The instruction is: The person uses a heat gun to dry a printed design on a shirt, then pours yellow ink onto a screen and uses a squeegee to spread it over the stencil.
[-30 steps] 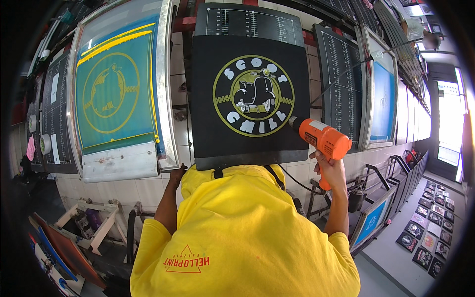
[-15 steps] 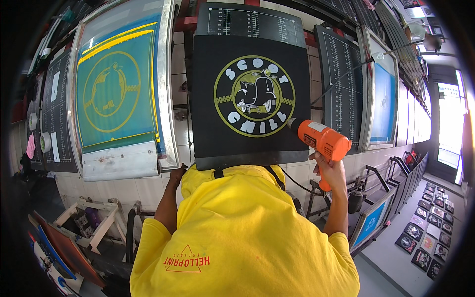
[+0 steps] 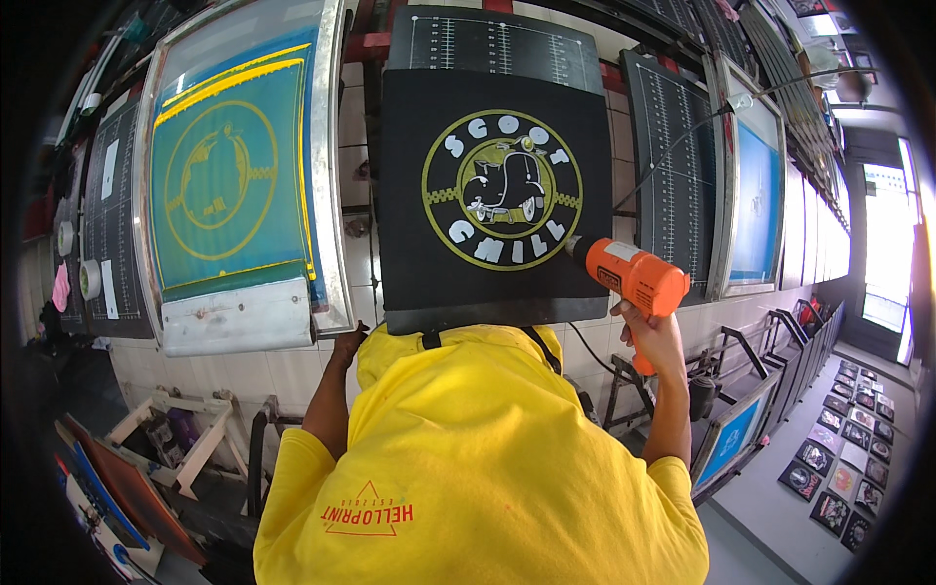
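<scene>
My right hand [image 3: 655, 336] is wrapped round the handle of an orange heat gun [image 3: 639, 277]. Its metal nozzle points left, over the right edge of the print on a black fabric piece [image 3: 409, 268]. That print [image 3: 502, 190] is round, olive-yellow and white, with a scooter in the middle. The fabric lies flat over a dark platen [image 3: 497, 44] whose ruled far end stays uncovered. Low on the left, my left hand [image 3: 349, 345] is beside the platen's near corner, close to my waist; its fingers are too small and dark to make out.
On the left stands a metal-framed printing screen [image 3: 229, 185] with yellow ink, a squeegee [image 3: 237, 317] lying across its near end. More ruled platens [image 3: 673, 166] and a blue screen [image 3: 756, 205] are on the right. A cord [image 3: 673, 151] hangs across there. Several dark prints [image 3: 834, 468] lie lower right.
The heat gun has shifted slightly to the left, its nozzle still by the print's right edge. The hanging cord has swung. My left hand and the fabric look unmoved.
</scene>
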